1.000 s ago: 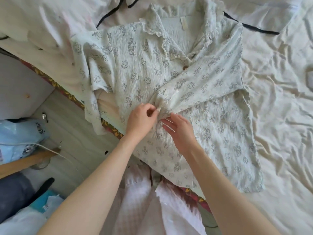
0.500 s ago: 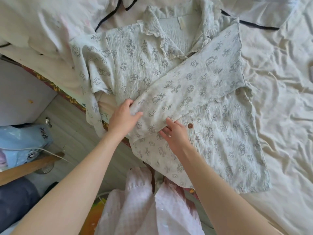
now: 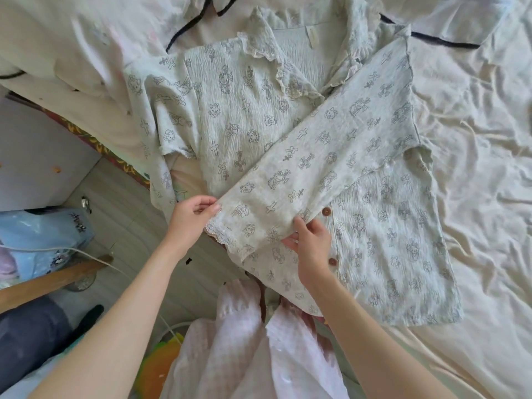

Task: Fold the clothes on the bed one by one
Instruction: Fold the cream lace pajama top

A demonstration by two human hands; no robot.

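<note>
Head view: printed top [image 3: 230, 116] lay face up on bed [image 3: 475, 139], collar far, hem near, lower left part hanging over mattress edge.
Sleeve [image 3: 316, 168]: crossed diagonally over the front, lace cuff at near left.
Change: a second earlier cuff sat bunched at mid-front between both hands; since then drawn out leftward and flattened, buttons [image 3: 326, 211] uncovered.
Left hand [image 3: 193, 214]: pinched cuff corner between thumb and fingers.
Right hand [image 3: 311, 243]: fingers curled under sleeve's near edge, gripping it just beside the buttons.
Other sleeve [image 3: 167, 116]: unfolded, draped off the left side.
Meaning: first sleeve fold judged nearly set; other sleeve and body folds pending.
Other clothes [image 3: 72, 47]: piled at far left, apparently not yet folded.
Risk: overhanging part could slip floorward.
</note>
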